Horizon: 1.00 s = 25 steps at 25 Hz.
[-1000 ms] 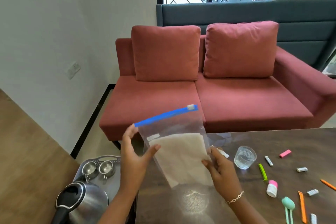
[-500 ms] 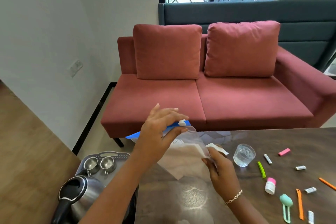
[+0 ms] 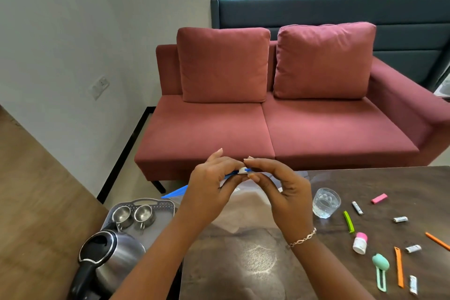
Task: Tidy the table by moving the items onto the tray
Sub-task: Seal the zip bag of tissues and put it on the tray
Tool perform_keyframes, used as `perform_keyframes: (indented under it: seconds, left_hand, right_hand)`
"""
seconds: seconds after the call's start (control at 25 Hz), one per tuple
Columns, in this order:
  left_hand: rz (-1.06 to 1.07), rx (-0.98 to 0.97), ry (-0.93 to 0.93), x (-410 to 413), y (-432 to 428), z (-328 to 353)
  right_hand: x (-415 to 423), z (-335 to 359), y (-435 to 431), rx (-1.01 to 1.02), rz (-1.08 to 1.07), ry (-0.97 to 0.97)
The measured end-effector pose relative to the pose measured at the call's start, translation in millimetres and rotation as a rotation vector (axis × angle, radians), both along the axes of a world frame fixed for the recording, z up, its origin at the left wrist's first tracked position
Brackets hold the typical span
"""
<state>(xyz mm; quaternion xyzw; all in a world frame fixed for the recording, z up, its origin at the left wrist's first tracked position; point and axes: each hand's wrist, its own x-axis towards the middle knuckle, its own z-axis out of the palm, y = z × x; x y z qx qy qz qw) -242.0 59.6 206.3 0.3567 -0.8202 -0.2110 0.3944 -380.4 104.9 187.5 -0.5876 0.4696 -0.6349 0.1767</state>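
A clear zip bag with a blue zip strip and white paper inside hangs over the table's near-left corner. My left hand grips the blue strip. My right hand pinches the white slider at the strip's top. Left of the table, lower down, a grey tray holds two steel cups and a steel kettle. On the table lie a glass, a green clip, a pink-capped white bottle, orange sticks and several small batteries.
The dark brown table fills the lower right. A red sofa stands just beyond its far edge. A pink eraser and a teal tool lie at the right. Wooden floor lies to the left.
The bag came down from upright toward the table. My left hand moved from the bag's side to the blue strip. My right hand left the bag's lower edge and rose to the slider.
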Motion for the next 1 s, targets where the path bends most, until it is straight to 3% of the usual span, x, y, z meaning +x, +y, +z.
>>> perform_keyframes:
  seconds: [0.68,1.0]
  left_hand:
    - [-0.005,0.06,0.111,-1.8,1.9,1.2]
    - [0.038,0.15,0.025,19.7,-6.3,-4.9]
  right_hand:
    - [14.0,-12.5,-9.2,-0.002,-0.044,-0.192]
    - [-12.5,-10.2,-17.8,-0.023,-0.142,-0.273]
